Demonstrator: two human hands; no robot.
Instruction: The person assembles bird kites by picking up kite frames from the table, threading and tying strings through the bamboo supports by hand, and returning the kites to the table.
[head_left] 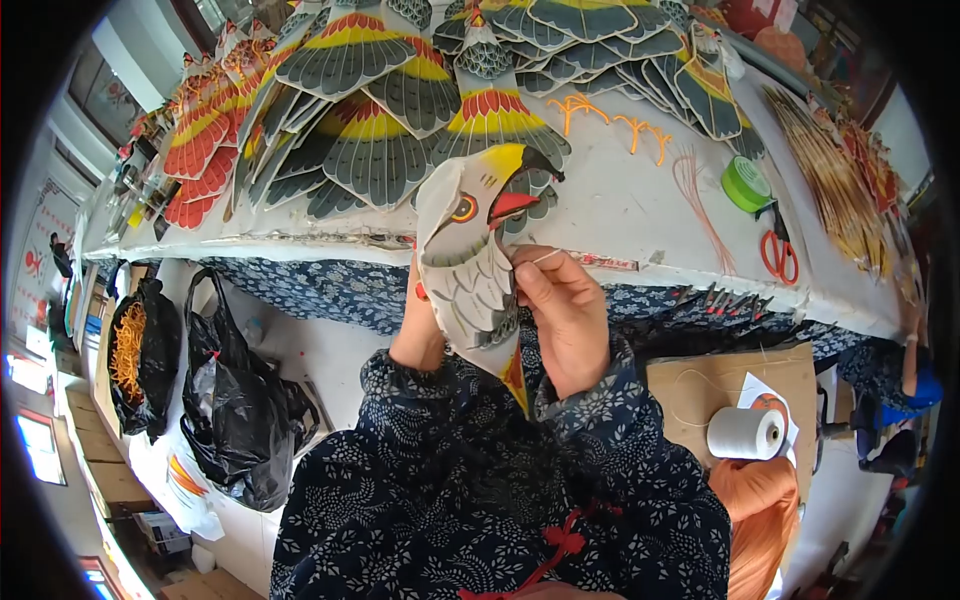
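A painted eagle-head kite piece (465, 285), with a white neck, yellow-and-black beak and red tongue, is upright in front of me at the table's edge. My left hand (418, 330) holds it from behind, most of its fingers hidden by the piece. At the neck's right edge, my right hand (565, 315) has thumb and forefinger pinched together on a thin pale strand (546, 257). Whether this is thread or a fine stick, I cannot tell. Just behind the head, painted grey, yellow and red bird kite pieces (375, 150) lie overlapping on the white table (640, 195).
Orange claw-shaped pieces (640, 132), green tape (746, 184), red-handled scissors (779, 255) and thin sticks (825, 180) lie to the right. Below, a white thread spool (745, 433) sits on cardboard (690, 385). Black plastic bags (235, 400) hang at left.
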